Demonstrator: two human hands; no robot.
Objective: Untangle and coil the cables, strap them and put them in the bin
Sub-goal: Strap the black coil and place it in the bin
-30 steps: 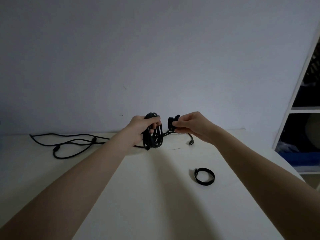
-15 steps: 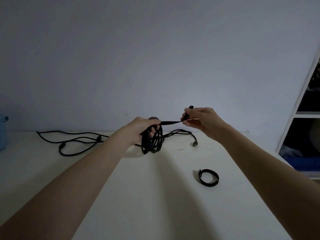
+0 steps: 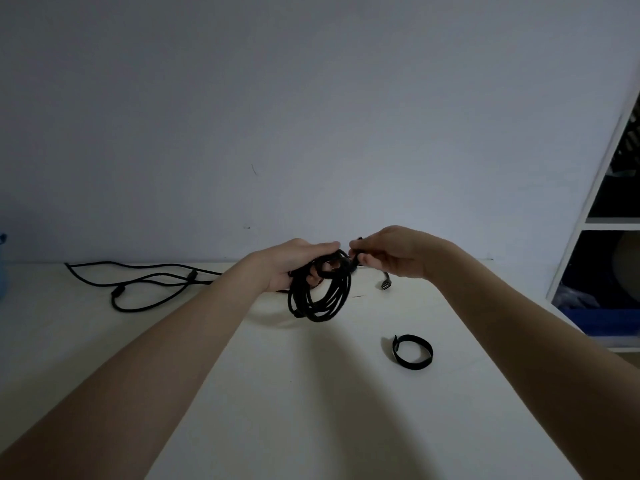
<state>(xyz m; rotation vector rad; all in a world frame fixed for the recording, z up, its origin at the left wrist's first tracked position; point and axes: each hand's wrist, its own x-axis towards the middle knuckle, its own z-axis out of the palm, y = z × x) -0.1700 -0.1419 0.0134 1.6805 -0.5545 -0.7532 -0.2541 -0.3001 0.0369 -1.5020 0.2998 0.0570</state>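
Left hand point(image 3: 294, 265) gripping, right hand point(image 3: 391, 252) pinching (fingers point(image 3: 367, 259) curled), arms outstretched.

Coiled cable point(image 3: 320, 296) matt black, rubbery; strap point(image 3: 412, 352) matt black fabric; table point(image 3: 277, 410) smooth, matt off-white.

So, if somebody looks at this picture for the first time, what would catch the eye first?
Probably the black cable coil, held above the middle of the white table by the left hand, while the right hand pinches a strap at its top. Next, the spare black strap loop lying to the right, and a loose cable sprawled far left.
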